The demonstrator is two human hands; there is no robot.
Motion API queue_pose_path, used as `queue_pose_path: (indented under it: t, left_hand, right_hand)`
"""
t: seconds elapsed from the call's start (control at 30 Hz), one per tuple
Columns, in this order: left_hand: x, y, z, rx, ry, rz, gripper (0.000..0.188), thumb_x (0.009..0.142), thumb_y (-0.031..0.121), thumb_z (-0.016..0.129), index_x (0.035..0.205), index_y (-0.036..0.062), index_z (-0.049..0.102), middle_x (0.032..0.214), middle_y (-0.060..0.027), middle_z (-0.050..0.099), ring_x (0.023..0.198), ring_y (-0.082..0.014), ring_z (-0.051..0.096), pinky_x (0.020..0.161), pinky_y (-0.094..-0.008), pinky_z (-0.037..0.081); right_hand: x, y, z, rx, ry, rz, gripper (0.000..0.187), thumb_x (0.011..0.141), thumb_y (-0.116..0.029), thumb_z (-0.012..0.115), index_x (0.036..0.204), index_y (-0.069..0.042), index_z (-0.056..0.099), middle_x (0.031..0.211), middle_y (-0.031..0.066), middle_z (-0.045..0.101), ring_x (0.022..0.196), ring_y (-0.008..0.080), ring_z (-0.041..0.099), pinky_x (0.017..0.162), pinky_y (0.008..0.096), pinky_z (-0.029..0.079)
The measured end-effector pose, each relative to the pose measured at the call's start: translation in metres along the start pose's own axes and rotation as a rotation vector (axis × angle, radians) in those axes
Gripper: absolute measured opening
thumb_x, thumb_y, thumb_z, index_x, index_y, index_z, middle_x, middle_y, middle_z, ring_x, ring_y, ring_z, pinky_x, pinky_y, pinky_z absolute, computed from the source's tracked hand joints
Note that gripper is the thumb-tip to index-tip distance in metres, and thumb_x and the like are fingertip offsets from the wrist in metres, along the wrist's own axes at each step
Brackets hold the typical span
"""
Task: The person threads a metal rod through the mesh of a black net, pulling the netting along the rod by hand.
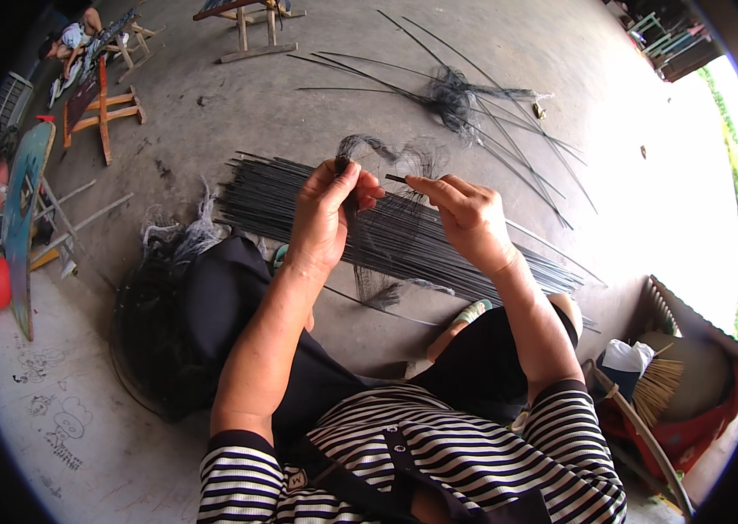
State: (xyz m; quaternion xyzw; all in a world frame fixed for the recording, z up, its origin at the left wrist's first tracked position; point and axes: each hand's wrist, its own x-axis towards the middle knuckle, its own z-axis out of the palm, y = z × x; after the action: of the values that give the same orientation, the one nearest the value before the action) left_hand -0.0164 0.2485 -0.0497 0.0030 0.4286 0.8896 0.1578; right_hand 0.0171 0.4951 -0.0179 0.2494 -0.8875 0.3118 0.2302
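We see fine dark netting (384, 229), gathered at its upper left and hanging loose; beside the gathers, a short black stick (396, 178) points left, nearly level.

A grey concrete floor (238, 105), scuffed and marked with a few dark spots, spreads across the room. At the upper left and top, 3 pieces of wooden-legged furniture (105, 113) stand on it. At the far left, a blue-green panel (23, 227) stands on edge near a pale surface (116, 437) bearing black line drawings. A rack (661, 42) occupies the upper right corner. Strong daylight enters through a wide opening (713, 236) at the right, with greenery (733, 166) outside, whitening the nearby floor.
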Motion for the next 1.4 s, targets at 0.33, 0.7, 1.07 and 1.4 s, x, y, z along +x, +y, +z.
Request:
queue_pose_path:
  t: [0.33, 0.7, 1.07, 1.4]
  left_hand:
    - [-0.001, -0.001, 0.01, -0.061, 0.066, -0.07, 0.017, 0.111, 0.025, 0.075, 0.113, 0.0091, 0.079, 0.095, -0.0024, 0.078, 0.084, -0.0164, 0.074, 0.074, -0.0327, 0.056]
    - [-0.008, -0.012, 0.019, 0.014, -0.175, -0.224, 0.019, 0.114, 0.027, 0.069, 0.106, 0.0104, 0.075, 0.09, -0.0023, 0.076, 0.083, -0.0144, 0.071, 0.075, -0.0302, 0.053]
    - [0.014, 0.044, -0.077, -0.074, 0.095, 0.051, 0.03, 0.091, -0.016, 0.07, 0.096, 0.0132, 0.065, 0.103, -0.0043, 0.068, 0.104, -0.0248, 0.068, 0.088, -0.0375, 0.058]
    - [-0.013, -0.042, -0.026, 0.064, -0.179, -0.367, 0.032, 0.104, 0.032, 0.081, 0.121, 0.0051, 0.082, 0.111, -0.0006, 0.079, 0.096, -0.0101, 0.065, 0.082, -0.0271, 0.046]
  right_hand:
    - [0.006, -0.007, 0.003, 0.396, 0.037, 0.271, 0.051, 0.099, 0.012, 0.066, 0.14, -0.017, 0.078, 0.098, 0.0131, 0.08, 0.081, 0.0258, 0.077, 0.074, 0.0385, 0.064]
    - [0.012, -0.014, 0.015, 0.387, 0.013, 0.349, 0.044, 0.099, 0.01, 0.063, 0.137, -0.011, 0.071, 0.078, 0.0102, 0.069, 0.071, 0.0226, 0.073, 0.07, 0.0345, 0.059]
    - [-0.021, 0.075, -0.051, 1.014, 0.17, 0.683, 0.033, 0.11, -0.003, 0.066, 0.141, -0.007, 0.079, 0.079, -0.0083, 0.056, 0.069, 0.0031, 0.049, 0.059, 0.023, 0.035]
    - [-0.014, 0.028, -0.024, 0.543, -0.037, 0.557, 0.045, 0.103, 0.003, 0.065, 0.142, -0.014, 0.079, 0.086, -0.0019, 0.069, 0.079, 0.006, 0.062, 0.074, 0.0247, 0.052]
